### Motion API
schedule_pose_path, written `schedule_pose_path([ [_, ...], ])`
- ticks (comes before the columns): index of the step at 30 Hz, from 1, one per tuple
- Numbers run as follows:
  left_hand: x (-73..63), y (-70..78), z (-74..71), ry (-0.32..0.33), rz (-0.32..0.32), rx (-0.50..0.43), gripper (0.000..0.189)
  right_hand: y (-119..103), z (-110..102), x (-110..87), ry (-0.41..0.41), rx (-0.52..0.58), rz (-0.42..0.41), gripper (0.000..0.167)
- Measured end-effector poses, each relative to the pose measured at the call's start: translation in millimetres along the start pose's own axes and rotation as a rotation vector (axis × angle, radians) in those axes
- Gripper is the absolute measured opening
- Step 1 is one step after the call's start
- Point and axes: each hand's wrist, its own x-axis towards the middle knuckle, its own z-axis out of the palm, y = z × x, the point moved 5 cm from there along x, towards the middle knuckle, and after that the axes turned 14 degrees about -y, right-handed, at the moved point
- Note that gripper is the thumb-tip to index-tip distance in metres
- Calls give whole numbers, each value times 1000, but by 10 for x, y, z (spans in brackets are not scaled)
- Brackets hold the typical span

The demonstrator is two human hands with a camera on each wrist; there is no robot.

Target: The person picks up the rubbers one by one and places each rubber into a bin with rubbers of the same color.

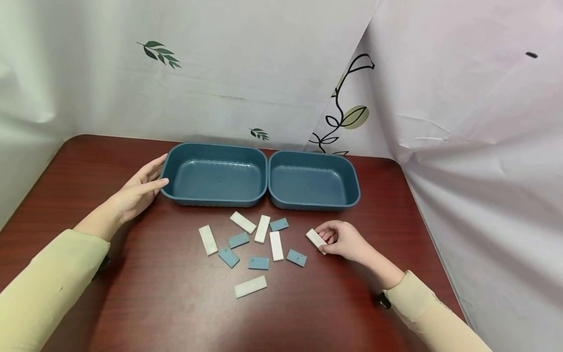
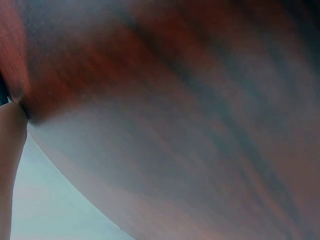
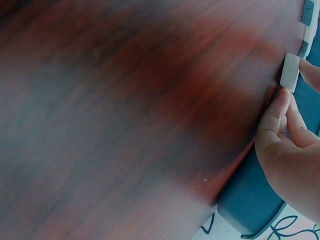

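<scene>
In the head view my right hand [image 1: 347, 240] pinches a white rectangular block [image 1: 316, 241] by its ends, thumb at the near end and fingers at the far one. The right wrist view shows the same block [image 3: 290, 72] between thumb and fingertips, close over the table. My left hand [image 1: 138, 189] holds the left end of a dark blue plastic bin [image 1: 215, 201], its thumb at the rim and fingers along the outer wall. Only a bit of finger [image 2: 11, 150] shows in the left wrist view. Left of my right hand lie several loose white blocks [image 1: 276, 246] and smaller blue-grey blocks [image 1: 296, 257].
A second dark blue bin [image 1: 314, 205] stands against the first one's right side. Both stand near the back edge of the dark red wooden table [image 1: 184, 313]. A white patterned curtain [image 1: 228, 73] hangs behind and along the sides.
</scene>
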Motion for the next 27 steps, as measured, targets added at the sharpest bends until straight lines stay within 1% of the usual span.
schedule_pose_path([
  [5,2,4,1,-3,11,-8,74,-15,15,18,6,-4,19,36],
  [10,7,7,1,-8,33,-21,73,-21,8,49,10,0,30,29],
  [14,7,2,1,-6,33,-19,73,-32,-9,63,4,11,46,23],
  [17,3,-7,-3,-1,27,-16,73,-44,-18,78,-9,15,61,21],
  [21,1,-9,-3,1,31,-20,72,-78,-23,95,-42,27,56,18],
  [24,4,-8,-4,0,30,-21,72,-105,-33,96,-69,46,50,18],
  [27,-4,-11,-6,1,27,-19,72,-145,-65,105,-80,68,62,19],
])
